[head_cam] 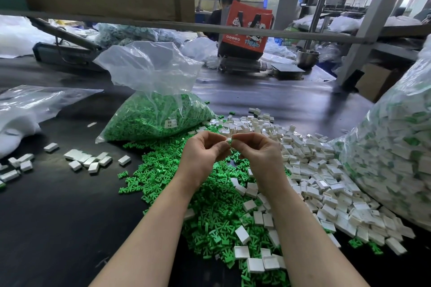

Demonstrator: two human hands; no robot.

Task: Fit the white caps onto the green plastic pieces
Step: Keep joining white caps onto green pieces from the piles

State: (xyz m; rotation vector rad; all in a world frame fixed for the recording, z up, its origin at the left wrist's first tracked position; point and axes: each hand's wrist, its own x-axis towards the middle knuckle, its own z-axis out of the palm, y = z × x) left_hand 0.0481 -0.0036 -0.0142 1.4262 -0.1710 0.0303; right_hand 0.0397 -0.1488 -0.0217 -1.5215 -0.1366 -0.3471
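**Cap and green piece meet between our fingertips**

Above the loose green pieces (210, 205) on the dark surface (58, 216), our left hand (201, 158) and right hand (258, 156) meet, each grip pinching one small white-and-green part (229, 140) between them. White caps (314, 170) lie heaped right. Beyond, an open bag of green pieces (154, 116).

Bag of pieces (154, 109) centre frame, on table (58, 216); loose pieces (210, 212) below it; caps pile (326, 170) right; bulging sack (396, 137) far right; both hands (203, 154) meet above pieces.
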